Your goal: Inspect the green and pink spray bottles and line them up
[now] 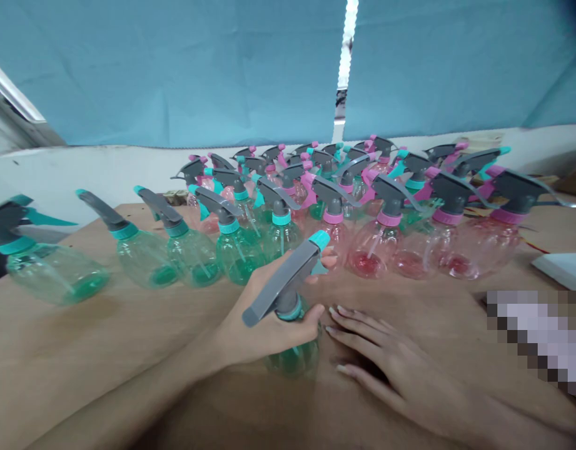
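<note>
My left hand (264,312) is wrapped round the neck of a green spray bottle (294,360). That bottle has a grey trigger head with a turquoise nozzle, which points up and to the right. My fingers hide part of its body. Just right of it, my right hand (386,353) lies low over the table with its fingers stretched out and nothing in them. Its fingertips are close to the held bottle; whether they touch it I cannot tell. Behind both hands stand a green spray bottle (241,253) and a pink spray bottle (367,253), among several others of each colour.
Rows of spray bottles fill the back of the wooden table (166,331). One green bottle (57,275) stands apart at the far left. A white flat object (562,269) and a blurred-out patch (545,337) lie at the right. A blue sheet (198,69) hangs behind.
</note>
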`<state>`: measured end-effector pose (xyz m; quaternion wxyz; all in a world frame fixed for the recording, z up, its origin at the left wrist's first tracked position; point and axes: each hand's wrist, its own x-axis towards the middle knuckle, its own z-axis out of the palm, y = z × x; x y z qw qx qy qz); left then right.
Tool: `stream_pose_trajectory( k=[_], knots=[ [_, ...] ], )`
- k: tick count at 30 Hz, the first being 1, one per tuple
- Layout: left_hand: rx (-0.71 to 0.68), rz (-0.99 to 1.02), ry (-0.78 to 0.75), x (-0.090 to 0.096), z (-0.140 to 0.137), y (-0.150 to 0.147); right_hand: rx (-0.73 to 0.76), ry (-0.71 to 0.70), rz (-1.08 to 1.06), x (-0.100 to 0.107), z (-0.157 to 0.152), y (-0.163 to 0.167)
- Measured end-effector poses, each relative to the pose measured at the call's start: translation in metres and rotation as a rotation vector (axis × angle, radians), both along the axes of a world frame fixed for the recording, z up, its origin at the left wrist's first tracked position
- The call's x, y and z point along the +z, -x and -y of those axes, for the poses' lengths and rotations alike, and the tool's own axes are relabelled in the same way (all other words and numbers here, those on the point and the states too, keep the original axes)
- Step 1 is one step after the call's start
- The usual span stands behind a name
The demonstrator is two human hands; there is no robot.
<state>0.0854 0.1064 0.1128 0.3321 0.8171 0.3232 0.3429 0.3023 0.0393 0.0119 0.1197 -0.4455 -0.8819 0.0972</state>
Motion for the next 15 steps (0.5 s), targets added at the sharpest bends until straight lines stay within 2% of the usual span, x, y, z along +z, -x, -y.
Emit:
stream_pose_trajectory(
  k=[3,6,11,15],
  knots=[
    [-0.025,0.061,0.069,0.0016,0.0014,-0.0001,0.003,0.007,0.005,-0.0007,0.0002,-0.0012],
    [0.009,0.079,0.158,0.0047,0.0048,-0.0013,-0.006,0.011,0.000,-0.0007,-0.0003,-0.0017],
    [0.078,0.003,0.172,0.0043,0.0081,-0.0007,-0.010,0.010,-0.039,-0.0012,-0.0012,-0.0015],
    [0.060,0.025,0.201,0.0017,0.0081,0.0004,-0.012,0.009,-0.045,-0.0006,-0.0016,-0.0017]
  ],
)
